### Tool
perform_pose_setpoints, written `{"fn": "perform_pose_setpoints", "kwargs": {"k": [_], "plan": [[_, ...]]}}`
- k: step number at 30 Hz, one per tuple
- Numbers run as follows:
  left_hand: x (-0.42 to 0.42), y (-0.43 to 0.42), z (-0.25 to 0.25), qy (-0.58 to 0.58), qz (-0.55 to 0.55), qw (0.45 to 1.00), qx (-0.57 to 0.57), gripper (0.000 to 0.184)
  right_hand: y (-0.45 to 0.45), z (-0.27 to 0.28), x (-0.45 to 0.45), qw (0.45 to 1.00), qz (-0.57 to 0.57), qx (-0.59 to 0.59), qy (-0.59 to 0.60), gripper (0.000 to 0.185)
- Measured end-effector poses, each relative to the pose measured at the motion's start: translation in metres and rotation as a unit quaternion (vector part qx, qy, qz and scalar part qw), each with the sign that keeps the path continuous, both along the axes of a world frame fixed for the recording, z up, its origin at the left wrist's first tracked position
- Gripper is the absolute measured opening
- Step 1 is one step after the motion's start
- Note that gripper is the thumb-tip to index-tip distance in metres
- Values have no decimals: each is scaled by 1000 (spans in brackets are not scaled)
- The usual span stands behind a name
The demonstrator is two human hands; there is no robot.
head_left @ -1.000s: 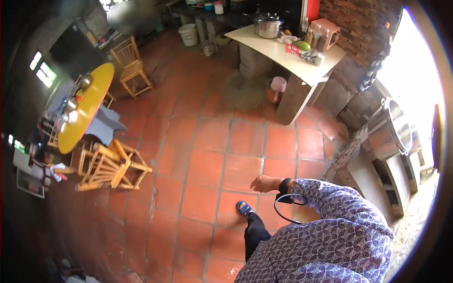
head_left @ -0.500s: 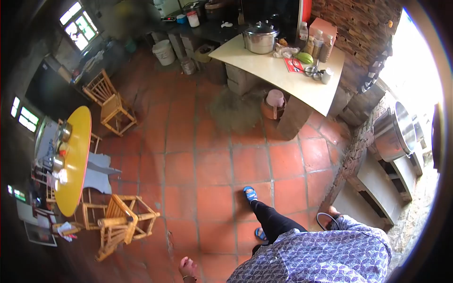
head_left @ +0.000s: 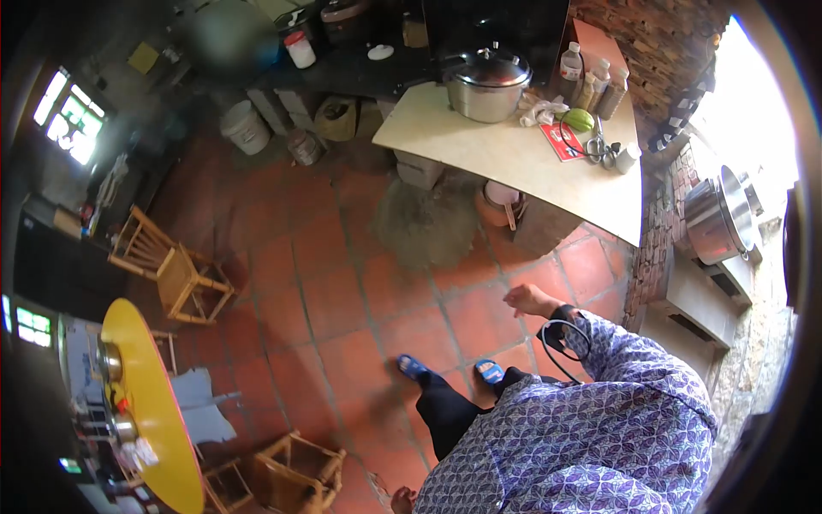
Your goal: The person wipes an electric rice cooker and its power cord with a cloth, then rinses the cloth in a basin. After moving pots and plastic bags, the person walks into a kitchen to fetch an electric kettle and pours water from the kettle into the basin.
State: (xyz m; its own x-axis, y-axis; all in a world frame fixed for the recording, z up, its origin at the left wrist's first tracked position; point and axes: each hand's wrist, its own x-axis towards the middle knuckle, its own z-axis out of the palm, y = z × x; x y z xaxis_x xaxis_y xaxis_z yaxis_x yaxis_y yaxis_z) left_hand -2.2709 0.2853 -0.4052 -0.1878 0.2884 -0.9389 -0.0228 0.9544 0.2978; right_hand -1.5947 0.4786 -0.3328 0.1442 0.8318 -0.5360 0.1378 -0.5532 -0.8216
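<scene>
My right hand (head_left: 531, 300) hangs over the tiled floor in front of the pale table (head_left: 505, 167), fingers loosely apart and nothing in them. A thin grey cable loop (head_left: 565, 374) dangles by its dark cuff. Only a bit of my left hand (head_left: 402, 499) shows at the bottom edge; its fingers are mostly cut off, and I see nothing held. On the table nearest my right hand stand a lidded metal pot (head_left: 488, 92), a green gourd-like vegetable (head_left: 578, 120), a red booklet (head_left: 562, 142), scissors (head_left: 595, 144) and a white cup (head_left: 628, 157).
Bottles (head_left: 571, 68) line the table's back. A bucket with a pink dipper (head_left: 502, 194) sits beneath it. Steps with a large steel pot (head_left: 715, 218) rise at right. Bamboo chairs (head_left: 178, 278) and a yellow table (head_left: 154, 403) are at left. A white bucket (head_left: 246, 128) stands behind.
I have stepped forward, closer to the pale table. My right hand has swung forward and left, away from the steps. My left hand has dropped back towards the bottom edge.
</scene>
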Motion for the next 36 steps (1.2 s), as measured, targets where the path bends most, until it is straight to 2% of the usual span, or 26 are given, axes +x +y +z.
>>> {"fn": "perform_pose_setpoints", "kwargs": {"k": [1,3,7,9,10,12,14,17,20,21,23,24,25,27,28,30,34,36], "plan": [[-1,22,-3,9,3,1000,-11,29,31,5,-8,990,-90,3,107,18],[-19,73,-4,25,-3,1000,-17,29,88,44,-37,997,-28,75,-18,20],[-50,203,8,38,-21,999,14,30,152,19,-66,999,-46,22,4,20],[-61,276,29,50,-29,997,45,30,174,12,-91,996,50,71,-36,22],[-63,314,44,59,-34,996,62,30,187,19,-102,996,38,69,-31,22],[-59,395,74,71,-46,991,101,30,204,35,-122,998,2,-50,-24,22],[-44,468,95,73,-63,986,133,30,218,39,-127,998,14,-58,-14,23],[-24,554,93,118,-89,980,132,31,243,41,-128,995,4,-101,-9,24],[27,622,102,108,-103,977,152,32,285,33,-114,991,22,-132,8,28],[10,638,66,45,-123,981,145,33,308,30,-99,992,14,-125,10,28],[-45,657,-5,-53,-165,978,120,34,333,27,-87,996,72,-4,-60,28],[-39,665,-15,-303,-128,932,153,35,353,28,-79,999,19,4,-35,27],[-35,688,-16,-53,-196,976,83,35,376,30,-75,999,-34,11,-9,26],[-8,725,-12,-25,-209,975,68,34,413,40,-57,983,21,90,-160,24],[2,742,-10,-19,-215,974,65,34,429,50,-53,984,12,80,-161,24],[26,779,-11,-17,-228,972,61,34,462,72,-44,995,-89,21,-36,23],[64,851,-12,-10,-253,966,46,34,510,85,-34,992,-116,20,-34,23],[78,891,-10,-9,-267,963,40,34,531,90,-31,987,-145,56,-29,23]]}}
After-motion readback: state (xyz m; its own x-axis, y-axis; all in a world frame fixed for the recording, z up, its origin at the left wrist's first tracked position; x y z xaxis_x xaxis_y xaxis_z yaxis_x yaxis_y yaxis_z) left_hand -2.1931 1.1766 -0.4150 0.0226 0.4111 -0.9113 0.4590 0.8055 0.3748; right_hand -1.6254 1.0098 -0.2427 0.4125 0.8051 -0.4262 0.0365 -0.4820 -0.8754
